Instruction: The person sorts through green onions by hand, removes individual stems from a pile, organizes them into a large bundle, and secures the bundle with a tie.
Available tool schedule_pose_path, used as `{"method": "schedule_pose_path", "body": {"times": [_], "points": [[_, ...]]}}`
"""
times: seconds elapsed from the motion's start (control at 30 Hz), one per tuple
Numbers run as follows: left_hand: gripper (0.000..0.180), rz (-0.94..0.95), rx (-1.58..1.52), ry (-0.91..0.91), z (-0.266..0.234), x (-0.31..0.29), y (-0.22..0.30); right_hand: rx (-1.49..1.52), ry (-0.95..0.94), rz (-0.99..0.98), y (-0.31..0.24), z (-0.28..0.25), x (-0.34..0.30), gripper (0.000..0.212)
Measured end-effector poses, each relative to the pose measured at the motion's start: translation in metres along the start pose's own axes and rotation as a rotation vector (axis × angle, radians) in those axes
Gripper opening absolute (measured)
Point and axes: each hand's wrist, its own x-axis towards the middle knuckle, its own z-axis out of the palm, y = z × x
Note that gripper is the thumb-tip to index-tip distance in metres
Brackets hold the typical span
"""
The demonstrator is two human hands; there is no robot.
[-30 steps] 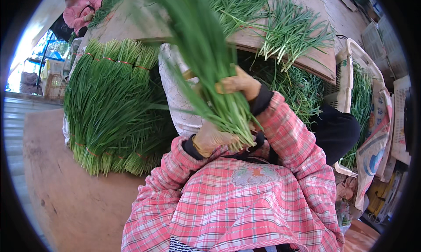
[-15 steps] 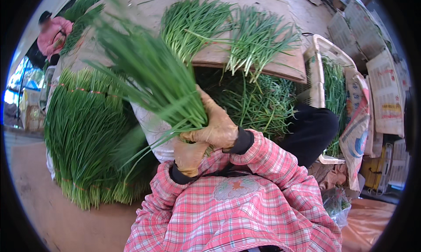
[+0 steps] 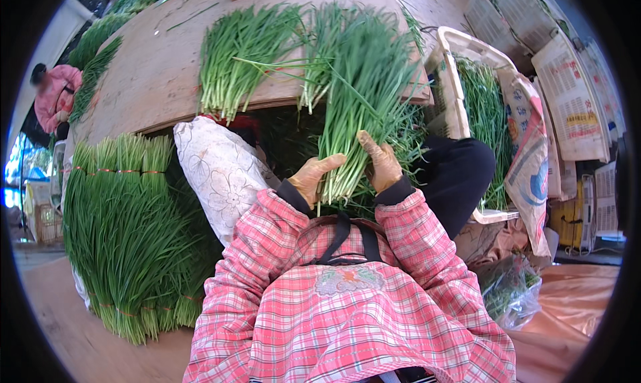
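Both my hands wear yellowish gloves and cradle one loose bunch of garlic chives (image 3: 360, 109) by its pale stem ends. My left hand (image 3: 314, 177) presses on the bunch's left side with the thumb across the stems and the fingers hidden beneath. At the right side, my right hand (image 3: 382, 164) has its thumb raised along the stems, the fingers partly hidden. The leaf tips fan out over the board's edge, covering part of a smaller pile of chives (image 3: 318, 66). Another loose pile (image 3: 247, 59) lies left of it on the board.
Banded bunches of chives (image 3: 127, 229) are stacked at my left. The wooden board (image 3: 150, 76) spans the front. A white plastic crate (image 3: 461, 109) holding greens stands at right, a printed sack (image 3: 527, 136) against it. A person in pink (image 3: 57, 96) sits far left.
The bunch has swung from the upper left to the right, now lying stems toward me over the board's edge. My hands have moved apart, one to each side of it.
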Motion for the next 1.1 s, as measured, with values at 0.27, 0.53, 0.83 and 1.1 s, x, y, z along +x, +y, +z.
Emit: {"method": "schedule_pose_path", "body": {"times": [0.27,0.53,0.83,1.1], "points": [[0.051,-0.117,-0.073,-0.153,-0.005,0.003,-0.017,-0.112,-0.150,-0.009,-0.016,0.000,-0.017,0.048],[0.053,-0.116,-0.221,-0.197,0.000,0.015,-0.024,-0.173,-0.316,0.055,-0.006,-0.027,-0.011,0.046],[0.059,-0.050,-0.348,-0.309,0.019,0.025,-0.022,-0.262,0.206,-0.442,-0.008,-0.037,-0.056,0.051],[0.059,-0.045,-0.417,-0.433,0.037,0.043,-0.028,-1.073,-0.552,-0.750,-0.008,-0.014,-0.126,0.038]]}}
